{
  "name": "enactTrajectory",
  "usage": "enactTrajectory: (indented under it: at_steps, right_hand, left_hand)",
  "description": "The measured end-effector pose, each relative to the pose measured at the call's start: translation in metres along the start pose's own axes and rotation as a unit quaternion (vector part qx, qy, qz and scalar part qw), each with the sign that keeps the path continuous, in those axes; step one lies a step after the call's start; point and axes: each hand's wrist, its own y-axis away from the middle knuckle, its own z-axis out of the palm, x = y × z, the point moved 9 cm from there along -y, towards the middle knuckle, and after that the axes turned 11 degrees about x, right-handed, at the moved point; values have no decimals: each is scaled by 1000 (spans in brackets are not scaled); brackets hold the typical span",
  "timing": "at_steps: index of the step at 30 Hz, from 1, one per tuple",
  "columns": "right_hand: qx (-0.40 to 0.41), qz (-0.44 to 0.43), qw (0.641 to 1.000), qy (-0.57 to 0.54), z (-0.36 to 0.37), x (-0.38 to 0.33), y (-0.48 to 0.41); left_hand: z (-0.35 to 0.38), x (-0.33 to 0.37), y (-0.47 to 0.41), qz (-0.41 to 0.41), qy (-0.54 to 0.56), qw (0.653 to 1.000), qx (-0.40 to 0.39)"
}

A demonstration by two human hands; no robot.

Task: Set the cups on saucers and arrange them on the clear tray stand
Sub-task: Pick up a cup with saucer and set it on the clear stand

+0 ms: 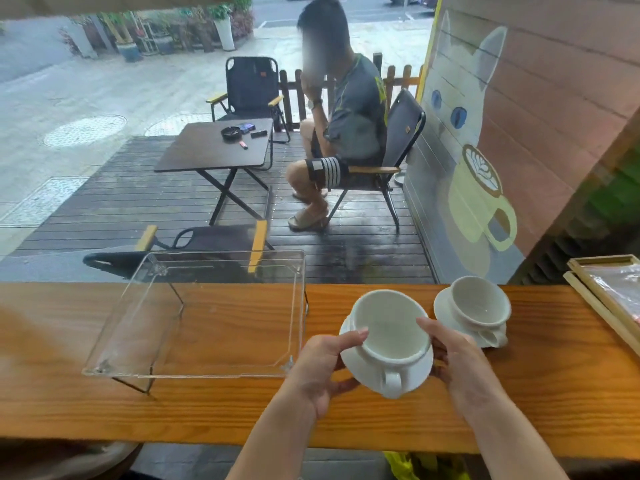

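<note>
Both hands, left hand (323,367) and right hand (453,355), grasp 1 saucer (360,370) bearing a cup (389,329), seemingly tilted; it could slide off before reaching the clear tray stand (194,370).

The scene is lit by soft, even daylight, which is admitted from the open pavement beyond the hands. Only faint shadows are cast beneath the left hand (320,370) and the right hand (460,365) on the wooden counter (381,420). Pale glare is seen on the wet decking (346,244) past the hands. Straight lines are bowed by wide-angle distortion toward the edges. The corners far to the left of the left hand are smeared and out of focus. Light is caught along the rims of the clear tray stand (194,370).
</note>
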Motion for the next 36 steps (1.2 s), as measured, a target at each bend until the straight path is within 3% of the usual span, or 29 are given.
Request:
enactTrajectory:
  at_steps: [6, 14, 21, 36]
  right_hand:
    - [-28, -73, 997, -9, 55, -53, 22]
    - [-123, -55, 991, 19, 171, -56, 32]
    - [-157, -12, 985, 67, 264, -31, 35]
    - [-175, -1, 980, 91, 351, -17, 26]
  left_hand:
    - [-44, 61, 24, 101, 15, 995, 3]
    - [-143, 112, 21, 174, 18, 981, 83]
    - [-241, 121, 3, 169, 27, 963, 209]
    - [-313, 153, -22, 195, -13, 931, 308]
